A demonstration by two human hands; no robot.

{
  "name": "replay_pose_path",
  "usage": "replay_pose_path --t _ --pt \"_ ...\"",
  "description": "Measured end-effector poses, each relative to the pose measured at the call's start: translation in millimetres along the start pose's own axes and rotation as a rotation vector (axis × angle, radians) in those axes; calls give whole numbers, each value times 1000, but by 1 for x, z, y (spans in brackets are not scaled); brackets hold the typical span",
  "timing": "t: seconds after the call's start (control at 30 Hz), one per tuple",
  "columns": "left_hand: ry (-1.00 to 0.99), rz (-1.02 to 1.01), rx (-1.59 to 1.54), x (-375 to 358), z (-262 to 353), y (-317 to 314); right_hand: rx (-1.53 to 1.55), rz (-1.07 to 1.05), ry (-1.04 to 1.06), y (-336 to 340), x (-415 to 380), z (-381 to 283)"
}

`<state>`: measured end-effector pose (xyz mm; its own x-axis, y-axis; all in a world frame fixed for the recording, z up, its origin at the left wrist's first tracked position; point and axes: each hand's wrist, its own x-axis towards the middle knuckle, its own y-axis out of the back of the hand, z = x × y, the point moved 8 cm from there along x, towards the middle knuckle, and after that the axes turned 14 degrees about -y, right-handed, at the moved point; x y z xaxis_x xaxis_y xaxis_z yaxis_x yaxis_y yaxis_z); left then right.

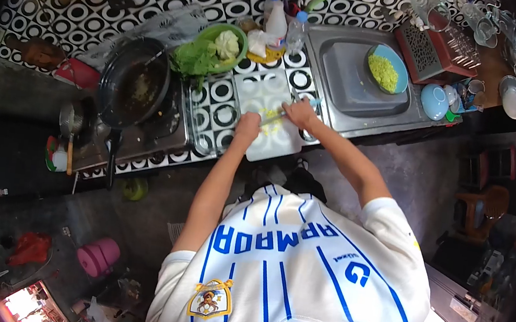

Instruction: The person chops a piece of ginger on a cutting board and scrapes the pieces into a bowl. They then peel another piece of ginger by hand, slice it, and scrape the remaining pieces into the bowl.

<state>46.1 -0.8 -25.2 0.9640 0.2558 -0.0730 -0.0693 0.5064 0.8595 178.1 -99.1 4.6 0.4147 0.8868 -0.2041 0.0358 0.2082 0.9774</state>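
On a translucent white cutting board (265,148) lie small chopped yellow pieces (270,113). My right hand (300,114) is closed round what looks like a knife (272,121), whose blade slants down to the left over the board. At the blade's other end, my left hand (248,126) is closed on the board's left side. Whether it grips the blade tip or a piece of food is hidden. Just left of the board is a clear glass dish (202,146) on the patterned tile counter.
A dark wok (134,82) stands on the left stove. Behind the board are a green bowl (243,39) with vegetables, a white bottle (277,25) and a clear bottle (297,36). Right, a blue bowl (400,66) of chopped yellow-green food sits by the metal sink (332,117).
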Motion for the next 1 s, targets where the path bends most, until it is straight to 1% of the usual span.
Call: replay_pose_path --t 0.03,0.13,0.17,0.2,0.27,0.3,0.4,0.43,0.47,0.53,0.6,0.63,0.67,0.73,0.8,0.83,0.87,0.93,1.0 --pt "-4 -11 6 -1 0 0 10 -27 0 -5 2 -3" --pt "-7 -3 7 6 1 10 -99 57 51 10 13 -10" --pt "-1 2 2 7 3 12 -85 21 16 -8 17 -7" --pt "7 -6 -1 0 6 11 -111 4 38 -11 17 -10" --pt "-10 36 18 -2 7 14 -169 -6 75 1 34 -14" --pt "-20 59 27 -1 7 15 -179 20 112 11 39 -20" --pt "-8 60 27 -1 6 12 -163 -66 107 -1 49 -18" --pt "5 49 25 2 4 15 -195 58 157 7 54 -26" --pt "25 39 14 1 3 15 -214 123 213 12 60 -32" --pt "62 38 -12 -3 6 13 -208 117 210 8 62 -33" --pt "79 42 -23 -7 7 13 -192 -14 193 2 63 -28" --pt "94 63 -14 -5 5 19 -219 87 235 15 62 -37" --pt "112 86 -14 -6 6 21 -321 100 242 20 65 -42" --pt "139 105 -30 -12 15 18 -291 92 245 16 68 -41" --pt "148 115 -27 -15 15 20 -240 -7 249 11 72 -39" --pt "131 133 20 -13 14 19 -304 82 283 17 74 -48" --pt "151 139 18 -14 11 17 -350 107 277 20 80 -55" --pt "187 145 1 -15 15 14 -415 116 305 9 88 -62" --pt "201 162 8 -18 19 12 -415 109 326 -1 91 -62"
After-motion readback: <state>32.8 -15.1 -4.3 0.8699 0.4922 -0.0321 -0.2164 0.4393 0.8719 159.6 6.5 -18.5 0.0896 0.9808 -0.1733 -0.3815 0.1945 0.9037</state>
